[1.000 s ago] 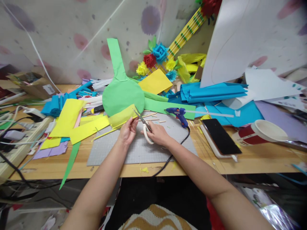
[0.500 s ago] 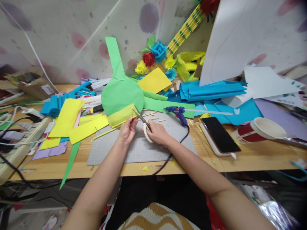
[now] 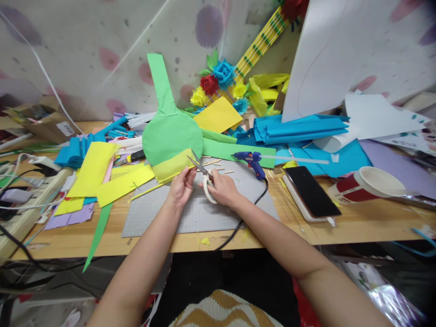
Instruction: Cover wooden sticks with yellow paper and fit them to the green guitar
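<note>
My left hand (image 3: 182,185) is closed on the right end of a yellow paper piece (image 3: 172,166), with a thin yellow strip (image 3: 146,193) running along its lower edge. In my right hand (image 3: 222,187) is a pair of scissors (image 3: 201,168) with white handles; its slightly parted blades point up and left, over the paper's right end. Whether the blades touch the paper I cannot tell. Both hands are above a grey cutting mat (image 3: 200,218). Behind them lies a round green paper shape (image 3: 173,138) with a long strip going up.
Right of my hands lies a blue glue gun (image 3: 250,159) with its black cord (image 3: 235,234) crossing the mat. Farther right are a phone (image 3: 311,190) and a paper cup (image 3: 366,184). Yellow sheets (image 3: 90,170) and a power strip (image 3: 37,200) are at left. Paper flowers (image 3: 223,75) stand behind.
The view has shifted very slightly. Both hands, the scissors and the yellow paper keep nearly the same positions.
</note>
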Demonstrator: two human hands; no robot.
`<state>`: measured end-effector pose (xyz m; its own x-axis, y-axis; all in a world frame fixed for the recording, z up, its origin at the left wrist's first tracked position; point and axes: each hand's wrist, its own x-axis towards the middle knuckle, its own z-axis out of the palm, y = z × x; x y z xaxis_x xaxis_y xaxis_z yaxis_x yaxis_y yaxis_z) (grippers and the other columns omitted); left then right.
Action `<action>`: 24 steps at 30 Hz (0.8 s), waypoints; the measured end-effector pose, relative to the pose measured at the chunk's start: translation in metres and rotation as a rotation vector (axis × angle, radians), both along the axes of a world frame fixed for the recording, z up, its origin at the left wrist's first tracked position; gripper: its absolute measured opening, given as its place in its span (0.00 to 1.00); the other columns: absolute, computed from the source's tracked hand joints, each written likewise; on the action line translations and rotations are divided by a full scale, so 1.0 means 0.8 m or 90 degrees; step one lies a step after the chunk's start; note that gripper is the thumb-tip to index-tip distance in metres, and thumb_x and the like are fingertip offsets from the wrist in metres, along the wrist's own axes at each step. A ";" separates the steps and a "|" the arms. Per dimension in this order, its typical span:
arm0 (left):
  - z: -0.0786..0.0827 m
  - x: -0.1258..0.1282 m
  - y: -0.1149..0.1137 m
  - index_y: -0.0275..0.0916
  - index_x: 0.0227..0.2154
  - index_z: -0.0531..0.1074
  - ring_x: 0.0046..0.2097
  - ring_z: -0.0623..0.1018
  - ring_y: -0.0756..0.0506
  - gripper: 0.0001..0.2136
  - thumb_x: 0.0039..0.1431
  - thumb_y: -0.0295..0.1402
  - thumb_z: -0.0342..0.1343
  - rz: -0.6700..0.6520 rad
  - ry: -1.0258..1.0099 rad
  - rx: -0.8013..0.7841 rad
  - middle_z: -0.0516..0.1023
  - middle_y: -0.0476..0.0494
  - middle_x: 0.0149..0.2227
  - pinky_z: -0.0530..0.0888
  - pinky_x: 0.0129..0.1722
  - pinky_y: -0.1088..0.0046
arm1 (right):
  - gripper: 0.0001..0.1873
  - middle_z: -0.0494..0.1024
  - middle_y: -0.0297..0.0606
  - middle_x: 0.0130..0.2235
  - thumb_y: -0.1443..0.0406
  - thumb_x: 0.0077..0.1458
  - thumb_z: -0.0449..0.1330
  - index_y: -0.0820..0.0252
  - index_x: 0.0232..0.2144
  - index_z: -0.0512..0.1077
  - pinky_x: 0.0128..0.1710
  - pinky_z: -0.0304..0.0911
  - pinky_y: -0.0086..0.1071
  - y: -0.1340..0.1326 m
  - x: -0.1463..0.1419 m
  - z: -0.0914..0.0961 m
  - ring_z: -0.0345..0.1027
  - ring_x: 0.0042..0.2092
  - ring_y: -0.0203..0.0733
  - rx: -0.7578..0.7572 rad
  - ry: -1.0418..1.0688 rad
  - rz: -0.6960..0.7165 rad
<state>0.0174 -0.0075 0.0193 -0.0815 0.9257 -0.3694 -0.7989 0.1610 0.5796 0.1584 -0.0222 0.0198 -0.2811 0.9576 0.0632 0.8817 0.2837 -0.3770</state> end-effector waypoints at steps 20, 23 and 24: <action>-0.009 -0.013 -0.003 0.33 0.33 0.71 0.35 0.78 0.47 0.11 0.44 0.28 0.60 0.007 0.223 0.171 0.77 0.41 0.36 0.75 0.31 0.76 | 0.23 0.72 0.37 0.34 0.46 0.49 0.49 0.57 0.36 0.64 0.30 0.52 0.28 0.011 0.071 0.015 0.64 0.34 0.40 -0.132 0.078 0.097; -0.009 -0.013 -0.003 0.34 0.33 0.70 0.34 0.78 0.46 0.13 0.41 0.29 0.62 0.021 0.263 0.179 0.77 0.42 0.35 0.75 0.30 0.74 | 0.23 0.72 0.37 0.35 0.47 0.48 0.50 0.59 0.34 0.66 0.31 0.53 0.28 0.014 0.092 0.022 0.63 0.35 0.39 -0.184 0.081 0.151; -0.009 -0.013 -0.002 0.34 0.33 0.70 0.33 0.78 0.46 0.13 0.41 0.28 0.62 0.026 0.277 0.176 0.77 0.42 0.34 0.75 0.30 0.74 | 0.23 0.72 0.37 0.35 0.47 0.48 0.50 0.60 0.33 0.66 0.31 0.53 0.28 0.014 0.096 0.024 0.63 0.35 0.39 -0.205 0.086 0.172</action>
